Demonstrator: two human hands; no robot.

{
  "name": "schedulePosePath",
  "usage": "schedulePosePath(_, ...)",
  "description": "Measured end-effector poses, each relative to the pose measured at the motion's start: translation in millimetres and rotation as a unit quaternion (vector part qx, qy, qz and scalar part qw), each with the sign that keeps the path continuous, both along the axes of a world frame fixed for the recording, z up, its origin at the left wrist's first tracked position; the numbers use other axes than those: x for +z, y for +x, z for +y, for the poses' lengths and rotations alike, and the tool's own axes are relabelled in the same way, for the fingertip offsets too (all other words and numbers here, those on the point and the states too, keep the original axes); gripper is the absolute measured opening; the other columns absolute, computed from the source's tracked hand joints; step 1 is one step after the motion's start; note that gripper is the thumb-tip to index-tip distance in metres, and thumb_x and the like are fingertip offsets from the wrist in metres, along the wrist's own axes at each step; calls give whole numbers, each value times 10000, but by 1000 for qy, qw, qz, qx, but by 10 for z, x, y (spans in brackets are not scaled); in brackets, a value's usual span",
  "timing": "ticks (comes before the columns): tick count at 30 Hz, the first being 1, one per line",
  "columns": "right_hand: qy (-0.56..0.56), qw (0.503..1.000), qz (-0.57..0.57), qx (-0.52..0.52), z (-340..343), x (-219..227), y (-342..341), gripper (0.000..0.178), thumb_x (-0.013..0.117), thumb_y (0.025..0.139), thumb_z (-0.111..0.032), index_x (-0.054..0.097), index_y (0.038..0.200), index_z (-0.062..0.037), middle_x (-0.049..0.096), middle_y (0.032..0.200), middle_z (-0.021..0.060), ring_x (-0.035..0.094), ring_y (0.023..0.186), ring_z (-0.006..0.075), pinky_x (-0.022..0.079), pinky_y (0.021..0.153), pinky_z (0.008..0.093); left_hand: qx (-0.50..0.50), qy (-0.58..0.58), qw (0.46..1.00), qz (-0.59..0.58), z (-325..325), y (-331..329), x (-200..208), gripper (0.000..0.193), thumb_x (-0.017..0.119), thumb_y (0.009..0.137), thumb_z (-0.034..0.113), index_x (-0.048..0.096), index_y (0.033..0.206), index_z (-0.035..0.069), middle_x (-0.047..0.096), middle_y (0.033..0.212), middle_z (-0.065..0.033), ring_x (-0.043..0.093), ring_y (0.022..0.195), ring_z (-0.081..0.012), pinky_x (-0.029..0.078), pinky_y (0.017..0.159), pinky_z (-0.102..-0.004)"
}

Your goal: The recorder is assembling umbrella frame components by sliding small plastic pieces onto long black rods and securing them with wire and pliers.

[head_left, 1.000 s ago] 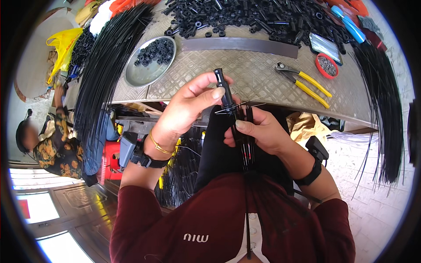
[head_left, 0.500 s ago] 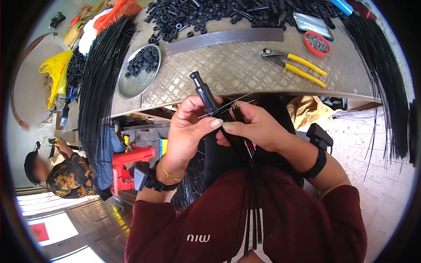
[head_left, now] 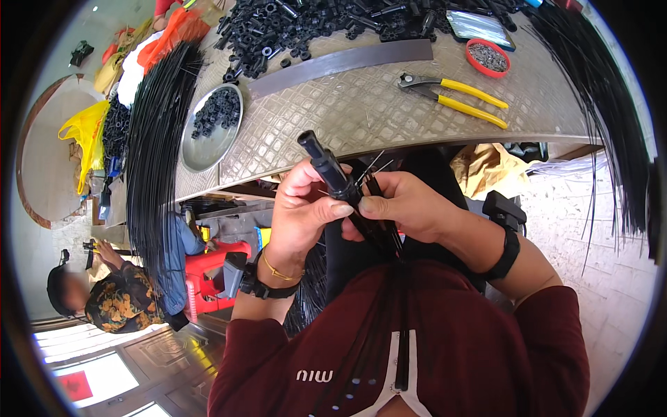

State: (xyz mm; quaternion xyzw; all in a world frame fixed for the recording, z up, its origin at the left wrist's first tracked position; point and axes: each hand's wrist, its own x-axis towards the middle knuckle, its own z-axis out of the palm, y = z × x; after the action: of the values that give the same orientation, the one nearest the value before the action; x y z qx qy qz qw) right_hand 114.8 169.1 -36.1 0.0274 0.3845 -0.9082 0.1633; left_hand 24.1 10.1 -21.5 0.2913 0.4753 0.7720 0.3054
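Note:
My left hand is closed round a black tubular plastic part, its narrow end pointing up and away to the left. My right hand pinches a bundle of thin black rods just below the part's lower end. The rods run down toward my chest. Both thumbs press close together at the joint. A few thin pale wires stick out beside the part, above my right thumb. The fingertips behind the part and the rods' upper ends are partly hidden.
On the table are yellow-handled pincers, a flat metal strip, a red dish of small bits, and a metal bowl of black pieces. Black parts pile behind. Long black rods hang left and right. A person sits left.
The view has shifted slightly. The black part leans a little more to the left, and the thin wires now point more upward than across. Both hands keep their hold.

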Motion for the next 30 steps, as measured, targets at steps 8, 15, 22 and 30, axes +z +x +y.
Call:
schedulePosePath(8,-51,998,30,32,62,135,82,226,603,879,-154,576,1045,-2,651,902,89,638,838,173,516,785,292,-103,47,991,75,125,-105,-115,428,793,640,162,617,1004,20,512,1189,-150,552,1024,-206,448,825,-295)
schedulePosePath(15,43,993,100,-37,67,92,73,252,560,908,-162,570,1108,-10,642,885,57,611,796,117,502,727,257,-63,-50,995,-54,150,-93,3,602,782,637,100,508,1170,43,465,1246,-98,482,1093,-196,398,903,-347)
schedulePosePath(22,119,980,91,-130,88,39,-37,217,571,899,-160,600,1055,-12,641,907,63,617,829,134,498,768,260,25,-31,954,297,-150,145,390,393,685,767,182,517,1064,-14,571,1018,-131,556,977,-230,418,858,-349)
schedulePosePath(30,172,956,127,-202,-136,-49,-37,254,569,900,-122,596,1122,0,650,965,22,539,862,47,431,793,211,114,-110,983,90,80,268,427,241,430,876,-59,464,1114,-39,599,853,-115,588,625,-126,466,581,-204)
